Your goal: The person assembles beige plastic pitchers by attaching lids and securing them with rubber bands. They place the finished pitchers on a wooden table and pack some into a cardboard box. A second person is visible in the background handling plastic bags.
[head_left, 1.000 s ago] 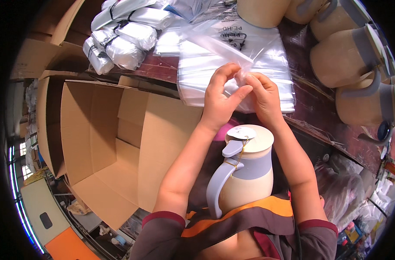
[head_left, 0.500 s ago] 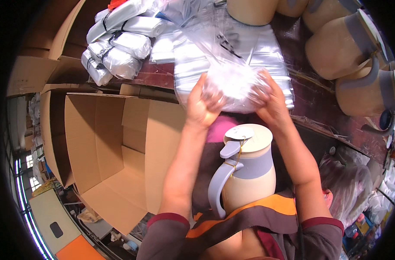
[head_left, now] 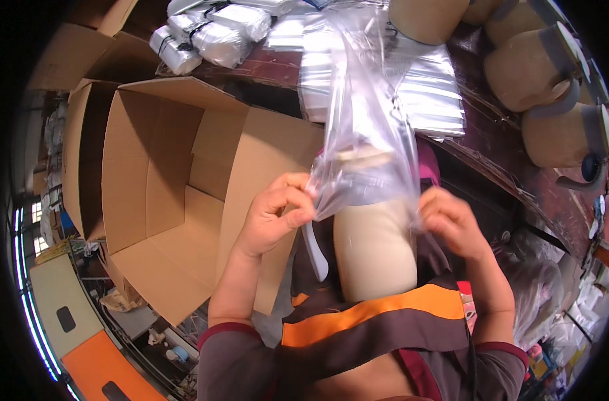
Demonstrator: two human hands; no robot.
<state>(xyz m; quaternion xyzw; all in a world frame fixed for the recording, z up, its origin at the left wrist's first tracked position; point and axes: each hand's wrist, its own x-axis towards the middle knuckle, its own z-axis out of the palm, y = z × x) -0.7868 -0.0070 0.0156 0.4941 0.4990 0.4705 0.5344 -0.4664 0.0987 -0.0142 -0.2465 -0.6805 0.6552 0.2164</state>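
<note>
A clear plastic bag (head_left: pixel 364 87) is drawn down over the top of a cream jug (head_left: pixel 374 250) with a grey collar. The jug stands upright against my lap, its lid and collar seen through the film and its grey handle jutting out to the left. My left hand (head_left: pixel 277 210) pinches the bag's edge beside the handle. On the jug's other side, my right hand (head_left: pixel 451 220) has curled fingers at the opposite edge of the bag, slightly blurred. The bag's upper end trails toward the bench.
To the left stands an open cardboard box (head_left: pixel 147 160). On the dark red bench (head_left: pixel 481 113) lie a stack of flat clear bags (head_left: pixel 431 100) and several rolled bag bundles (head_left: pixel 217 43). More cream jugs (head_left: pixel 522 73) stand at the right. Crumpled plastic (head_left: pixel 538 294) hangs at lower right.
Both hands have come down from the bag stack toward me and spread apart. The bag, bunched between them before, now covers the jug's lid and collar.
</note>
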